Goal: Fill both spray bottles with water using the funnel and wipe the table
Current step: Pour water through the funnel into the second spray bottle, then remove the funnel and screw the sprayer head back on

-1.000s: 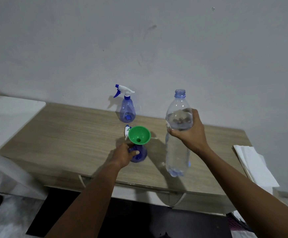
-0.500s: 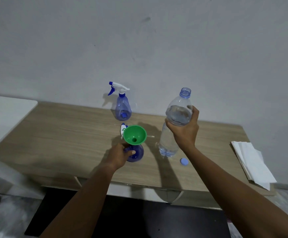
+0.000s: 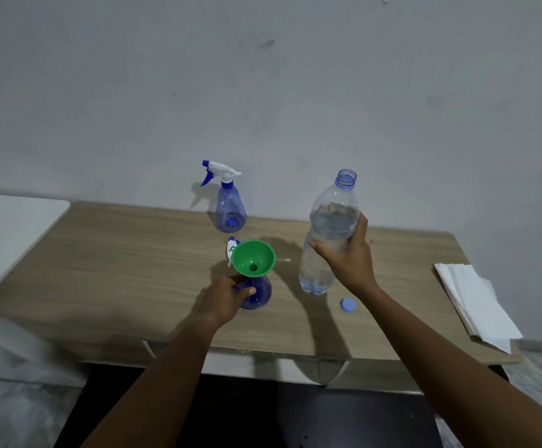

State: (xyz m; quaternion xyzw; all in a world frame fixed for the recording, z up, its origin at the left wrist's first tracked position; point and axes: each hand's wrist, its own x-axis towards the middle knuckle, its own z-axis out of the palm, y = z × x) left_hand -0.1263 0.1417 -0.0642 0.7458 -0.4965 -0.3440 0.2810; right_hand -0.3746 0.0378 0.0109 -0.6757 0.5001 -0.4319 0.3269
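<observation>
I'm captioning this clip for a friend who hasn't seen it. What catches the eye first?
The bright green funnel stands out, sitting in a spray bottle that the left hand steadies at the table's middle. Right of it, the right hand grips a big uncapped water bottle, whose blue cap lies nearby.

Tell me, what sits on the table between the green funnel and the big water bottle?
Only a thin pale stick beside the funnel; otherwise bare tabletop up to the water bottle, per the head view.
</observation>
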